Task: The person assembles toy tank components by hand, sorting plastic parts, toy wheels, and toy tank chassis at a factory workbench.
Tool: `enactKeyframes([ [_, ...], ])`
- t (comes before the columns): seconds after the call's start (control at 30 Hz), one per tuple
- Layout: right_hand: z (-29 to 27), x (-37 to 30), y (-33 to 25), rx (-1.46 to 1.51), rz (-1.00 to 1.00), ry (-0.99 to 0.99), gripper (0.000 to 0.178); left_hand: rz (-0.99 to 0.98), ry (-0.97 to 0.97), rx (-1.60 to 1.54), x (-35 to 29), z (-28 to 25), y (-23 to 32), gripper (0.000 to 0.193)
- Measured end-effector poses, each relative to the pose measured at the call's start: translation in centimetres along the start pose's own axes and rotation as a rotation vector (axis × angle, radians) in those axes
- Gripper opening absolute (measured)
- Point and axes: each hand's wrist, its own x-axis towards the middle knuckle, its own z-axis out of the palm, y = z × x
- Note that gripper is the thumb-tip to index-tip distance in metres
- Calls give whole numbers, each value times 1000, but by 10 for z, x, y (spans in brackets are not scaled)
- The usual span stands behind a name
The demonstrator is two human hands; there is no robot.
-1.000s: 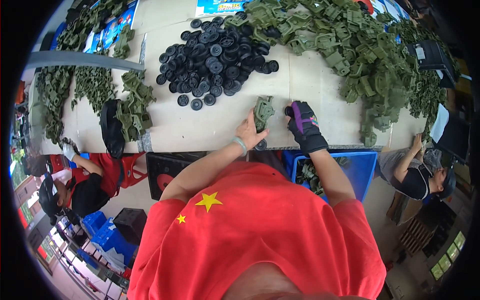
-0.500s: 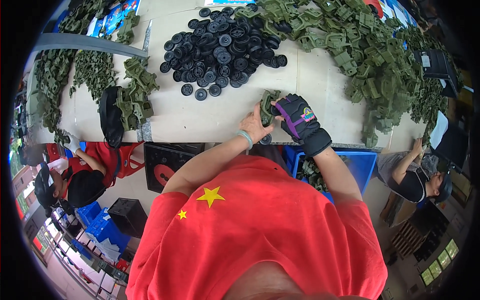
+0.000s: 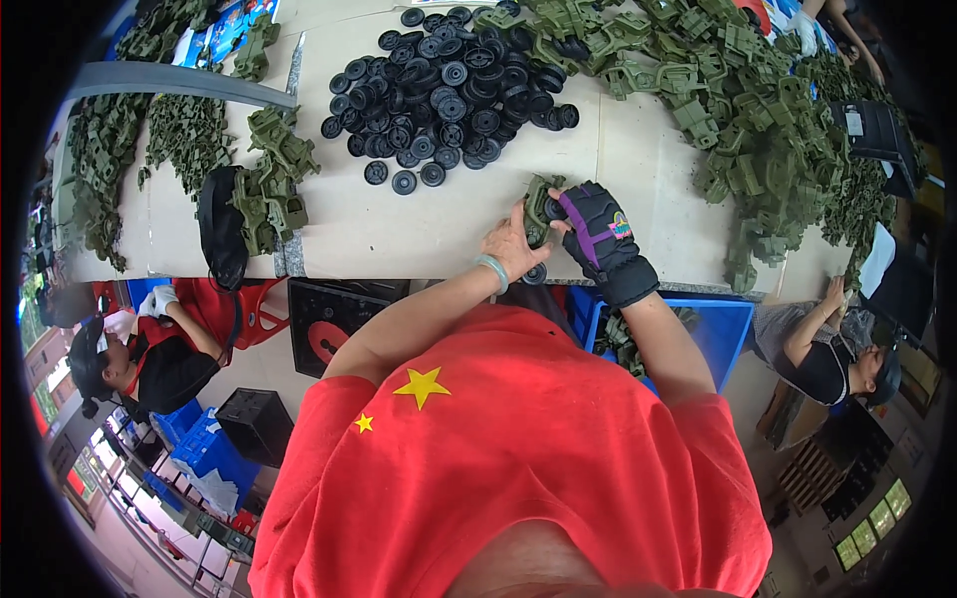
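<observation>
Together, bare left hand and gloved right hand apparently grip one green plastic part.

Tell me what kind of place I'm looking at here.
Probably a toy assembly workshop: the table carries a pile of black wheels and heaps of green plastic parts, the left hand and gloved right hand hold one green part, with other workers nearby.
</observation>
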Motion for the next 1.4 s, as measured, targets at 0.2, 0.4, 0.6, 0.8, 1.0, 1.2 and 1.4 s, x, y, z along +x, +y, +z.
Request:
enactKeyframes([
  [0.2,12,-10,-8,111,71,37,51,37,37,16,-5,-3,4,100],
  [0.4,6,-11,-5,111,82,154,52,0,7,36,-4,-1,-1,104],
  [0.6,4,-8,0,66,37,33,53,-34,-39,7,-2,-1,1,106],
  [0.8,17,-19,16,127,37,93,55,31,-25,-10,0,-5,8,101],
  [1.0,-15,21,-10,71,10,307,47,25,36,49,-2,1,-14,100],
  [1.2,14,69,-17,-222,-239,43,31,62,-38,254,4,8,-17,92],
  [1.4,12,79,-28,-239,-27,-15,28,76,-23,210,5,11,-23,86],
])
